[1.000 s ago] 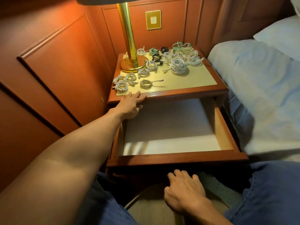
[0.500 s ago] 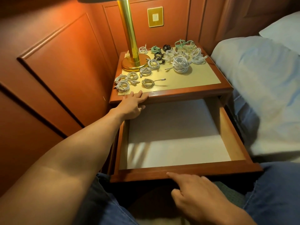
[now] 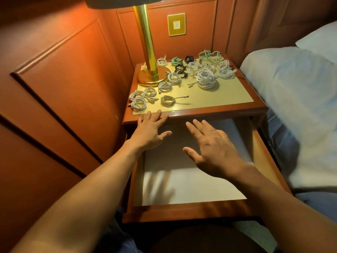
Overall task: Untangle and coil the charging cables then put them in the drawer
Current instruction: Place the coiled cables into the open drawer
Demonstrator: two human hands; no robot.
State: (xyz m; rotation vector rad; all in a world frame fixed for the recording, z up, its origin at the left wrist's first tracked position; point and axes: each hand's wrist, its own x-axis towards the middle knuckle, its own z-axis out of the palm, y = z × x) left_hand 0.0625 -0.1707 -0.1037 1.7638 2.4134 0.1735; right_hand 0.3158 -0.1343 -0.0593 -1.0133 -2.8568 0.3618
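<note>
White coiled cables on worktop: likely light, limp; grasp across the whole loop. Left hand, right hand: fingers spread, empty.

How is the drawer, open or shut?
Open: the drawer is pulled out from under the nightstand top, its pale bottom showing.

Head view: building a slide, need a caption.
Left hand on the nightstand edge, right hand over the open drawer, coiled cables above.

Coiled cables lie on the nightstand, above the open drawer.
</note>
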